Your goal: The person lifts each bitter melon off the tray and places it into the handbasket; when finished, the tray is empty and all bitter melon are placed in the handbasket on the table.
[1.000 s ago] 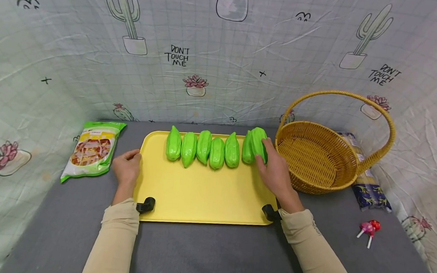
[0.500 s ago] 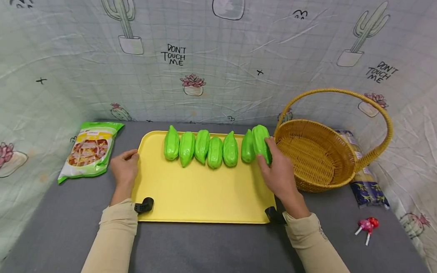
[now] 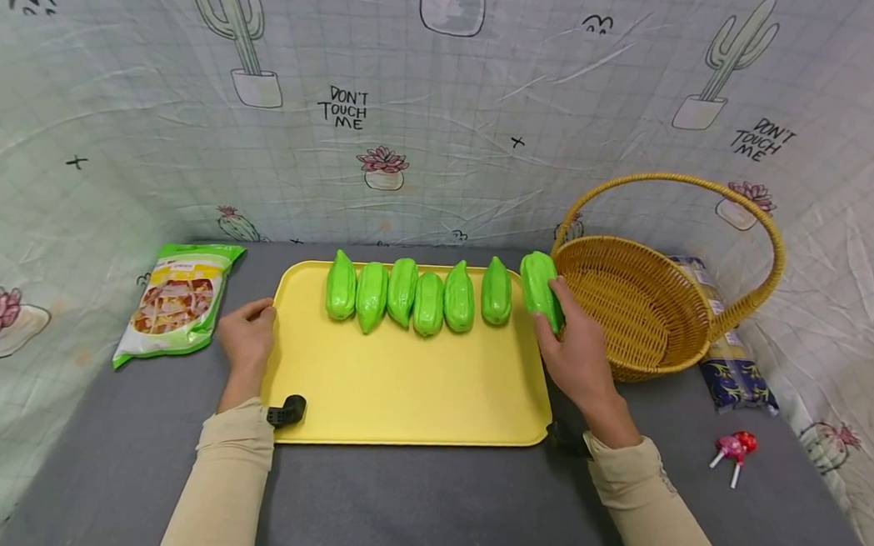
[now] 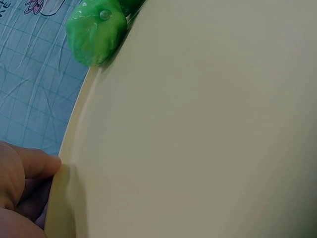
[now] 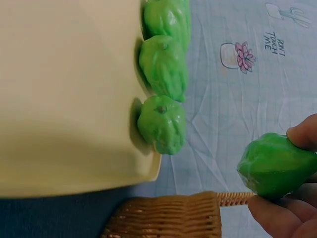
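In the head view, my right hand [image 3: 584,359] grips a green ridged gourd [image 3: 539,286] above the right edge of the yellow tray [image 3: 407,388], close to the wicker basket [image 3: 619,368]. The right wrist view shows this gourd [image 5: 272,166] between thumb and fingers, apart from the others. Several like it stay on the tray in a row along the far side, the rightmost gourd [image 3: 496,292] standing a little off from its neighbours. On the left, my left hand [image 3: 247,336] holds the tray's edge, its fingertips at the rim in the left wrist view.
The basket's tall handle [image 3: 676,179] arches over its opening. Partly behind it lies a blue-and-gold packet [image 3: 734,379]; two lollipops [image 3: 734,448] rest nearer me. A green-and-white food bag [image 3: 180,299] lies left of the tray on the grey table [image 3: 422,514].
My right hand has carried the gourd rightward, away from the rightmost one in the row and toward the basket. My left hand has stayed at the tray's edge.
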Tool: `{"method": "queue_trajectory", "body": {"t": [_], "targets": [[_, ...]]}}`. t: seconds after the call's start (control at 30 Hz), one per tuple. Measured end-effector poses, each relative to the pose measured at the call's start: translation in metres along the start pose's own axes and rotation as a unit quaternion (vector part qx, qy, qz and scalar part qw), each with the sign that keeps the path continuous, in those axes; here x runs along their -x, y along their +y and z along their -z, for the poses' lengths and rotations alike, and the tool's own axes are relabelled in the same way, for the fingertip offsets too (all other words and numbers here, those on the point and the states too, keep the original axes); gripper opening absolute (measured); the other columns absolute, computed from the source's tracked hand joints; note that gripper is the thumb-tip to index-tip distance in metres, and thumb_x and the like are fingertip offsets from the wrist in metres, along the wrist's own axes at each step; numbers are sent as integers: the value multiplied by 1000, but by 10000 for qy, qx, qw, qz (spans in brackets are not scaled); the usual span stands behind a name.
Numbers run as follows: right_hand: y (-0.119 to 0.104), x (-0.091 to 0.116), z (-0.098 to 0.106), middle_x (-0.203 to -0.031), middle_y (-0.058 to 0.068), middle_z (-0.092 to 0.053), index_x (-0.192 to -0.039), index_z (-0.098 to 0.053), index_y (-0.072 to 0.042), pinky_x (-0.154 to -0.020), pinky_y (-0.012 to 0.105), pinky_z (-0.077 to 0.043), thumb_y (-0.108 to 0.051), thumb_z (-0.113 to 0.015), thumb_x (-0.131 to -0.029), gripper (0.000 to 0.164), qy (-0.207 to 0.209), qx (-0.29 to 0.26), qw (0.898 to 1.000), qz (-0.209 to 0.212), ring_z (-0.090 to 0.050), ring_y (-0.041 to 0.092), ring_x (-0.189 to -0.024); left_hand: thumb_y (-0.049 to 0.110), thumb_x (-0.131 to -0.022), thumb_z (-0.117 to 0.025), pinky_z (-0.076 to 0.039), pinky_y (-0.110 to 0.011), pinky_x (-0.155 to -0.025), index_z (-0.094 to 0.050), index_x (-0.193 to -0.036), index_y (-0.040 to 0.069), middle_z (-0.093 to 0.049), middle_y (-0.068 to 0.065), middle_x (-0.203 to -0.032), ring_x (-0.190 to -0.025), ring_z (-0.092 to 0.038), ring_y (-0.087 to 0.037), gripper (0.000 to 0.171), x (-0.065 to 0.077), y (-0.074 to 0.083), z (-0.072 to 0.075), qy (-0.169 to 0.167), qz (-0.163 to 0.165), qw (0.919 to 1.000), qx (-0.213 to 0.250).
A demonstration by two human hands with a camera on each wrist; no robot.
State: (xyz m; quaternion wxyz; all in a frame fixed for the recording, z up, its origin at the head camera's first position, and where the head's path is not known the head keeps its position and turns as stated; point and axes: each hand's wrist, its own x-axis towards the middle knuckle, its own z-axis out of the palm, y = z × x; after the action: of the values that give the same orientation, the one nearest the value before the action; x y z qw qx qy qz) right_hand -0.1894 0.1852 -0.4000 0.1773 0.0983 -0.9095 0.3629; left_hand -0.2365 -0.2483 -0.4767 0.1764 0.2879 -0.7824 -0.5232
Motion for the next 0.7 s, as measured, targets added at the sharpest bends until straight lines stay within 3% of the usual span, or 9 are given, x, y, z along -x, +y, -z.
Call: {"method": "queue_trajectory", "body": {"t": [0.13,0.3,0.5,0.7], "targets": [[3,3,4,-156,29,-42,-150,-45,3,-80,55,-56,-10,-62,-101,54,205,13,9997,133,-63,47,-119,14,-102,-60,-40,-12,-76,-73,-124,3,-70,-19,-128,-118,-63,-27,29,0,0,0,-7,58,10000,-22],[7,5,7,-154,30,-45,-148,-48,4,-73,50,-54,-9,-64,-99,53,390,84,9988,273,-66,45,-112,14,-102,-59,-40,-13,-76,-73,-125,3,-69,-20,-129,-119,-62,-28,29,0,0,1,-25,47,10000,-45],[14,7,13,-152,32,-46,-149,-46,5,-78,55,-54,-8,-63,-100,54,443,75,9987,238,-64,47,-113,16,-103,-58,-41,-15,-77,-72,-126,3,-69,-20,-130,-120,-62,-29,30,1,1,1,-72,64,9999,-122],[23,8,19,-138,33,-58,-147,-48,7,-72,52,-53,-8,-64,-99,53,627,214,9976,217,-66,42,-93,16,-103,-58,-41,-15,-77,-72,-127,3,-68,-20,-130,-119,-61,-28,30,2,2,0,-84,46,9998,-174]]}}
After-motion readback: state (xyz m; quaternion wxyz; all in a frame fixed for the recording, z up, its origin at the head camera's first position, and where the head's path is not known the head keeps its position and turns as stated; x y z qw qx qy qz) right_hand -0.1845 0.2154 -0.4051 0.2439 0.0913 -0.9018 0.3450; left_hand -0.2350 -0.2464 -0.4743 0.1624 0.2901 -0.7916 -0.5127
